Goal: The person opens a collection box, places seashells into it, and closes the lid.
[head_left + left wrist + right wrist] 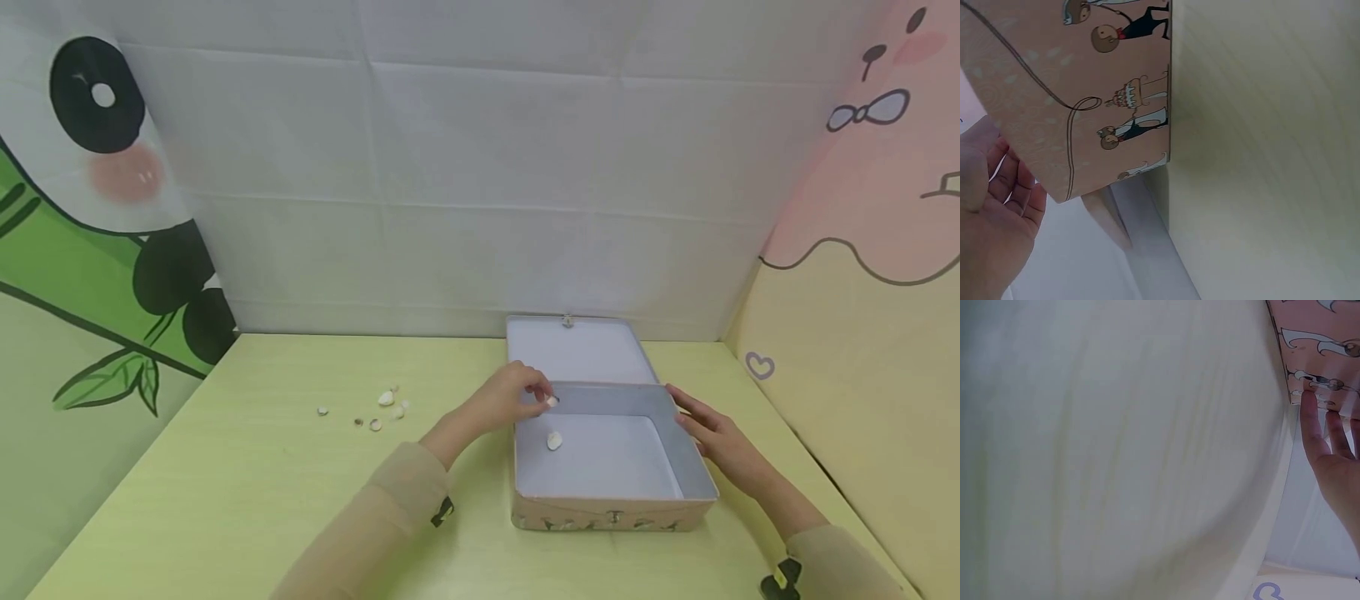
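Over the left part of an open metal box (615,510), my left hand (501,398) pinches a small white seashell (552,402) between thumb and fingers. Inside the box lies another pale shell (554,440), on the left of its floor. My right hand (722,437) rests with extended fingers against the box's right side. In the right wrist view, the fingertips (1310,403) touch the printed pink wall. The left wrist view shows my left hand (997,212) beside the printed box wall (1054,119); the pinched shell is hidden there.
Several small shells (386,398) lie scattered on the yellow-green table (247,500), left of the box. The hinged lid (577,348) leans back toward the white rear wall (465,167). Printed panels (862,333) flank the table.
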